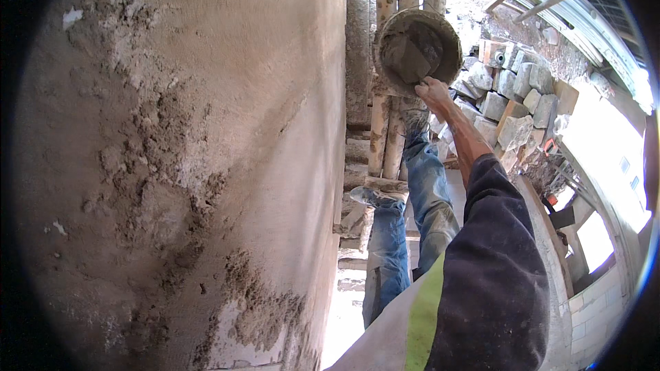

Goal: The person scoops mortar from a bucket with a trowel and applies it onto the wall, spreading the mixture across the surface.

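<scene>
My right hand point(434, 93) reaches forward to the near rim of a round bucket point(452, 51). Its fingers are closed round the handle of a trowel, and the handle is mostly hidden by them. The angular, mortar-coated trowel blade point(410, 62) lies inside the bucket, over wet grey-brown mortar point(427, 38). The bucket stands on wooden poles, beyond my feet. To my left rises a large wall point(261, 48), partly smooth with damp plaster and partly rough and crumbly point(172, 137). My left hand is out of the picture.
Round wooden poles point(380, 130) and cross pieces carry my feet, with gaps between them. A heap of stone blocks point(515, 130) lies to the right. Farther right are a low block wall point(595, 312) and roof sheets with timber beams point(564, 0).
</scene>
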The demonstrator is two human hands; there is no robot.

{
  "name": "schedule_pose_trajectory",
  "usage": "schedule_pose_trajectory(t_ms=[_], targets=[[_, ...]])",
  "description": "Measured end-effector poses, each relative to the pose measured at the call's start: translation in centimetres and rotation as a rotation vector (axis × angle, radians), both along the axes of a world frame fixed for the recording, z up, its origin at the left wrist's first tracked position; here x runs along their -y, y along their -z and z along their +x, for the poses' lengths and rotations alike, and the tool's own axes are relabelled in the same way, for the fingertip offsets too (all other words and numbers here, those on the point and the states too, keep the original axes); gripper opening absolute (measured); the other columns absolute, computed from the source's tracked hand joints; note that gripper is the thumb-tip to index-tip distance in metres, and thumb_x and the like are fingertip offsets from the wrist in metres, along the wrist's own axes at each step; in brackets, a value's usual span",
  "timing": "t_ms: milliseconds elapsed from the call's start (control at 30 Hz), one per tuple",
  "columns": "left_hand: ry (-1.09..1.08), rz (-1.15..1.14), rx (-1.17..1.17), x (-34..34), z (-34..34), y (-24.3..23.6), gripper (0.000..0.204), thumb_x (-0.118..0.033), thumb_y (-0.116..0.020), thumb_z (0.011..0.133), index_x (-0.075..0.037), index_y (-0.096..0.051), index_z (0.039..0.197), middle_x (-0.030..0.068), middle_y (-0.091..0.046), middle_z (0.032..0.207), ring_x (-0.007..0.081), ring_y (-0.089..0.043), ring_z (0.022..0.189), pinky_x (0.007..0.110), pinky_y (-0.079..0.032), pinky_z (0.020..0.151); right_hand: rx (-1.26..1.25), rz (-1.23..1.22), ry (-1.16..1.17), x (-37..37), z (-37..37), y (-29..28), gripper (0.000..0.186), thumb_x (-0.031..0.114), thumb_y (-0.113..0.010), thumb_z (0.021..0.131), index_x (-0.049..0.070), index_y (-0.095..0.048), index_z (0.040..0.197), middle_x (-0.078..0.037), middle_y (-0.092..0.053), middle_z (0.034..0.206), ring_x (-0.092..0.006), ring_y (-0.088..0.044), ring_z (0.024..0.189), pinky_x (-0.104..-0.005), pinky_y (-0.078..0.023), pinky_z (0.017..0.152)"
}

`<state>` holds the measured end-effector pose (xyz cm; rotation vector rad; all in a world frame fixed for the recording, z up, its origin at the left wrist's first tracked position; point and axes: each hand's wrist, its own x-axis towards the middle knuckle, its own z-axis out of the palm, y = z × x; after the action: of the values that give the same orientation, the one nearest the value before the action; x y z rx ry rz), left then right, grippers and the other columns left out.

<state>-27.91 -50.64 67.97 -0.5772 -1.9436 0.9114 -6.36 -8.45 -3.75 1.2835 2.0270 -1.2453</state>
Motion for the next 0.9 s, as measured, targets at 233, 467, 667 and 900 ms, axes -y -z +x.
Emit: schedule_pose_trajectory(t_ms=[233, 467, 667, 900], targets=[[0.020, -0.014, -0.075, 0.8, 1.0, -2.7, 0.053, -0.048, -0.035, 0.093, -0.013, -0.050, 0.129, 0.0146, -0.032, 0.144, 0.0406, -0.027, 0.131, 0.055, -0.020, 0.104, -0.111, -0.287, 0.116, 1.3, 2.2, -6.0, 0.034, 0.025, -0.059, 0.078, -0.001, -0.058, 0.101, -0.009, -0.058, 0.064, -0.0157, -0.054, 0.046, -0.0325, -0.045, 0.043], [0.005, 0.040, -0.224, 2.1, 6.6, -9.0, 0.053, -0.048, -0.035, 0.093, -0.012, -0.050, 0.130, 0.0149, -0.032, 0.144, 0.0408, -0.027, 0.131, 0.055, -0.021, 0.104, -0.328, 0.051, 0.061, 3.7, 5.3, -7.4, 0.025, 0.022, -0.058, 0.082, 0.006, -0.061, 0.101, -0.007, -0.057, 0.070, -0.0141, -0.053, 0.055, -0.0291, -0.044, 0.048], [-0.121, 0.143, -0.417, 3.2, 10.6, -13.8, 0.053, -0.047, -0.035, 0.093, -0.012, -0.050, 0.130, 0.0151, -0.032, 0.144, 0.0411, -0.028, 0.131, 0.054, -0.022, 0.104, -0.616, -0.345, 0.807, 1.7, -0.3, -34.7, 0.018, 0.024, -0.049, 0.083, 0.007, -0.054, 0.086, 0.000, -0.046, 0.057, -0.0105, -0.045, 0.044, -0.0249, -0.040, 0.042], [-0.059, 0.401, -0.359, 6.3, 15.6, -16.9, 0.050, -0.044, -0.036, 0.094, -0.011, -0.050, 0.129, 0.0172, -0.035, 0.141, 0.0405, -0.032, 0.129, 0.052, -0.027, 0.102, -1.130, 0.308, 1.186, -0.5, -4.2, -56.9, 0.027, 0.019, -0.054, 0.079, -0.003, -0.052, 0.093, -0.009, -0.054, 0.072, -0.0157, -0.052, 0.060, -0.0283, -0.043, 0.054]])
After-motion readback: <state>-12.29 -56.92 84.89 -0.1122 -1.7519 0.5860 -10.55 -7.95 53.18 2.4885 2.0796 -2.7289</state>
